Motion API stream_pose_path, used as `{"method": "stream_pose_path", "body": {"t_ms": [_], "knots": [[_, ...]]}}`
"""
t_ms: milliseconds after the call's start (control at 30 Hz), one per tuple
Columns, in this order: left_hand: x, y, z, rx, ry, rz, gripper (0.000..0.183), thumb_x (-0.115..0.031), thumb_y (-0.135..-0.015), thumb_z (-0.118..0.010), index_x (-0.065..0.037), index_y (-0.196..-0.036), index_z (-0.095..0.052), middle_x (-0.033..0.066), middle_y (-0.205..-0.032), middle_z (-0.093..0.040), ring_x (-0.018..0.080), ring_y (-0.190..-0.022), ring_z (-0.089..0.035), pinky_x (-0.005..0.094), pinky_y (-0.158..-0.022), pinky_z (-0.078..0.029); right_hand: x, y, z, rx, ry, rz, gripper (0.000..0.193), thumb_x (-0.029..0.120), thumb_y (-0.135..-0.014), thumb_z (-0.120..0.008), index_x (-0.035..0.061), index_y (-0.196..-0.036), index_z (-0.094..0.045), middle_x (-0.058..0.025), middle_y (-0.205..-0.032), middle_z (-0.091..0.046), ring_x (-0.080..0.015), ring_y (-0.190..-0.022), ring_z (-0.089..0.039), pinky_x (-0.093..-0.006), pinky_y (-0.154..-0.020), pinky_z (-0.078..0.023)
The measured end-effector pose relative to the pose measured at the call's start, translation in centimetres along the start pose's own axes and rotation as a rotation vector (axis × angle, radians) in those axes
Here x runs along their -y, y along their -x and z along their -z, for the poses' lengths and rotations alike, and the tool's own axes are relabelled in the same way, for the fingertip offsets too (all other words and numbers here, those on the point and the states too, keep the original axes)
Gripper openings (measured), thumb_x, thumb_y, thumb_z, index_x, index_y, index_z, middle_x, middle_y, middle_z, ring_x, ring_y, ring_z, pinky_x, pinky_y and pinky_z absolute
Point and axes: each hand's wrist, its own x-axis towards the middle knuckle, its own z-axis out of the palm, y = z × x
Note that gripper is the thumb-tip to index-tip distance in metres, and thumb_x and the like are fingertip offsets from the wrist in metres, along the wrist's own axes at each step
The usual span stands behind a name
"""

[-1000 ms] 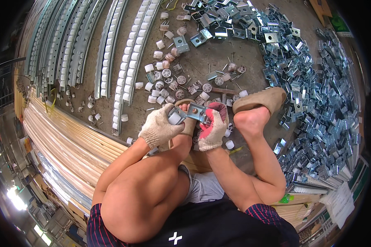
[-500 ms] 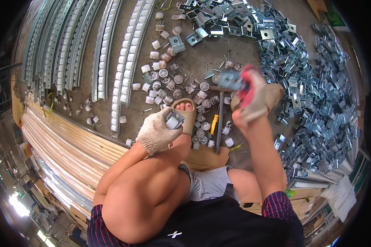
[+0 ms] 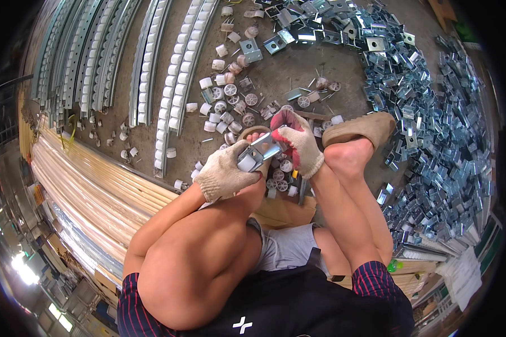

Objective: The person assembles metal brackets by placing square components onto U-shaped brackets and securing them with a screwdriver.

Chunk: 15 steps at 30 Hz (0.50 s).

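We hold the galvanised metal bracket [image 3: 269, 147] in front of the body, tilted, with its bright far end toward the upper right. Our left hand [image 3: 222, 173], in an off-white knitted glove, is closed around the lower left end, where a white roller [image 3: 246, 163] shows between the metal sides. Our right hand [image 3: 299, 143], in a glove with a pink-red palm, is narrowed to a pinch at the upper right end. We cannot tell whether the metal is one bracket or two overlapping. Beneath and beyond our hands, loose rollers [image 3: 230, 90] lie scattered on the concrete floor [image 3: 298, 64]. A hammer [image 3: 314, 116] lies partly hidden by the right hand and wrist, its shaft reaching down to a cardboard sheet [image 3: 284, 212]; a yellow handle [image 3: 295, 174] shows just beside the shaft. To our right, we have a curved heap of metal brackets [image 3: 402, 73]. To our left, roller tracks [image 3: 177, 67] lie side by side, and nearer the body there is a plastic-wrapped bundle of tan tubes [image 3: 95, 180]. A tan slide sandal [image 3: 360, 129] is near the right hand.
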Motion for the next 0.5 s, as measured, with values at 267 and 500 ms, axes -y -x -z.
{"method": "stream_pose_path", "body": {"t_ms": [267,500], "knots": [[-0.7,0.0,-0.5,-0.005,-0.063,0.001,0.053,-0.03,-0.076,-0.078,-0.008,-0.123,-0.065,0.0241,-0.103,-0.074,0.0451,-0.098,-0.072,0.0526,-0.087,-0.058,-0.4,-0.3,0.5,0.046,-0.17,-0.001,0.009,-0.001,-0.086,-0.062,0.0023,-0.095,-0.062,-0.0023,-0.088,-0.063,-0.0117,-0.078,-0.063,-0.0266,-0.075,-0.054],[0.9,-0.5,-1.9,-0.021,-0.038,-0.023,0.065,-0.032,-0.075,-0.08,-0.01,-0.132,-0.058,0.0254,-0.104,-0.074,0.047,-0.1,-0.072,0.0544,-0.087,-0.057,1.0,0.1,0.3,0.155,-0.198,-0.075,0.011,0.0,-0.087,-0.06,0.0023,-0.098,-0.06,-0.0036,-0.091,-0.062,-0.0149,-0.084,-0.068,-0.0299,-0.083,-0.058]]}}
